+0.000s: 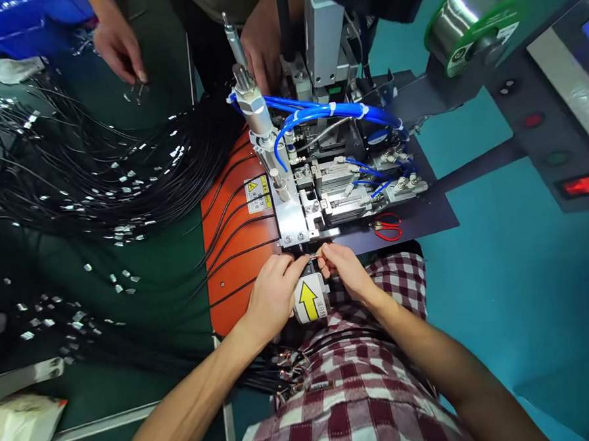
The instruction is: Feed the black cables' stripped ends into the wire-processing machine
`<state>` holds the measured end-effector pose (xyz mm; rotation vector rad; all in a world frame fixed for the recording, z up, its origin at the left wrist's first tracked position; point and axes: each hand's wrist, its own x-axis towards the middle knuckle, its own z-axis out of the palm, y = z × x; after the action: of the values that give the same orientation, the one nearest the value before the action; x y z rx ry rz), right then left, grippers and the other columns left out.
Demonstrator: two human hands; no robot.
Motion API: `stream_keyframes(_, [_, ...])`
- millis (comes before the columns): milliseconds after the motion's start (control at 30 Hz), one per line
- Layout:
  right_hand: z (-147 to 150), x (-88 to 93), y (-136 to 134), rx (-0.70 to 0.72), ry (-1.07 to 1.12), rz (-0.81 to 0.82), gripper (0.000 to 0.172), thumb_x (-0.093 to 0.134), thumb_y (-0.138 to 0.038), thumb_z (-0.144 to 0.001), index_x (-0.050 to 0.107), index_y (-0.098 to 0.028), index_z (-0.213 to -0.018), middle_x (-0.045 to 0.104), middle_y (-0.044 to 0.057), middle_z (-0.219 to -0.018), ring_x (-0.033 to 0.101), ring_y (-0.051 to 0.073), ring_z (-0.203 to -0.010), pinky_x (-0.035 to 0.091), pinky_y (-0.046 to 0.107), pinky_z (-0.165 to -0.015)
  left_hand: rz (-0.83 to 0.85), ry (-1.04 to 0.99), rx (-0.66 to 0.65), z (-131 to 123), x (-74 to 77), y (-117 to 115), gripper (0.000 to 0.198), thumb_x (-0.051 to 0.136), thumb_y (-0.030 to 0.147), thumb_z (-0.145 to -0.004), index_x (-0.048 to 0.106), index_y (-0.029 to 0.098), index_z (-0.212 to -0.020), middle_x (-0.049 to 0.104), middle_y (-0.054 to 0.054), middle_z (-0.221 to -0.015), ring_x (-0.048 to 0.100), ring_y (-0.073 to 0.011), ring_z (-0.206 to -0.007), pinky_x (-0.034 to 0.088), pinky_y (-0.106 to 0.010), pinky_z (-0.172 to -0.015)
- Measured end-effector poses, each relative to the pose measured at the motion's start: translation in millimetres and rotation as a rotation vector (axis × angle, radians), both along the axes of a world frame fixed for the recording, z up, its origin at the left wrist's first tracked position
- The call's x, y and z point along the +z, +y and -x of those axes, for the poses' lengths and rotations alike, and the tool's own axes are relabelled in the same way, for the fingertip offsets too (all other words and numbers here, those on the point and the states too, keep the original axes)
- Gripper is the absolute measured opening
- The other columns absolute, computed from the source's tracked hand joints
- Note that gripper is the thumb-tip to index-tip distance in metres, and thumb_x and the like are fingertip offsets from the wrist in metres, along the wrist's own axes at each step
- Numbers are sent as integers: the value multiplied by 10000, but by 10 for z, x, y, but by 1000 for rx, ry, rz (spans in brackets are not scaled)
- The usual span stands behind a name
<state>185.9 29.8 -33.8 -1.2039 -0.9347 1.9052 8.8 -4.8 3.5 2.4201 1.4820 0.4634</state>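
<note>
My left hand (274,290) and my right hand (342,265) meet at the front edge of a small metal machine (323,193). Both pinch a thin wire end (317,254) between fingertips, right at the machine's front slot. Below my hands sits a white block with a yellow arrow (310,300). Black cables (236,237) run from the machine across an orange pad (238,276) to the left. More wire ends lie on my checked shirt (292,372).
A large heap of black cables with metal terminals (75,173) covers the green table at left. Another person's hands (120,48) pick at loose terminals at the top. Red snips (388,229) lie right of the machine. A solder spool (471,20) and a control panel (557,154) stand at right.
</note>
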Motion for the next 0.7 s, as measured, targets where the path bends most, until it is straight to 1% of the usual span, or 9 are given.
stream_keyframes(167, [69,-35,-29,-52,-132,-141,373,567,-528,-842,490,-190,-705,471,-57,-554,443,93,-477,339,242,-494,-19,58,-17,-3,-16,32,372,412,128,-895,601,156,-1215,552,-101,-941,487,-220,-838,457,-320,-693])
stream_keyframes(333, [145,-84,-48,-92,-24,-111,330,588,-494,-829,472,-199,-735,426,-80,-530,385,83,-453,308,239,-478,13,87,8,-50,-13,33,367,429,132,-883,602,160,-1205,554,-103,-951,492,-227,-849,462,-332,-709])
stream_keyframes(433, [167,-121,-61,-156,-25,-149,321,601,-489,-822,469,-204,-755,412,-83,-554,364,81,-454,287,239,-464,5,103,31,-76,-21,32,361,433,123,-876,610,155,-1190,551,-105,-937,492,-235,-845,465,-344,-703])
stream_keyframes(533, [151,-124,-55,-137,5,-130,329,608,-495,-815,477,-202,-742,418,-76,-574,354,78,-455,275,241,-462,-39,29,48,-63,-53,22,350,436,111,-875,623,158,-1167,539,-96,-913,495,-230,-847,471,-338,-705])
stream_keyframes(633, [124,-110,-41,-93,11,-116,347,624,-501,-802,495,-189,-719,467,-60,-594,369,74,-460,284,243,-474,-79,-118,51,-12,-92,4,324,429,91,-882,628,145,-1131,546,-93,-941,508,-215,-889,478,-324,-757])
stream_keyframes(700, [123,-113,-39,-105,4,-117,365,619,-521,-797,498,-186,-714,490,-52,-599,383,76,-466,298,245,-484,-96,-166,53,15,-121,-4,311,411,72,-884,623,127,-1104,561,-99,-969,513,-209,-906,476,-325,-783])
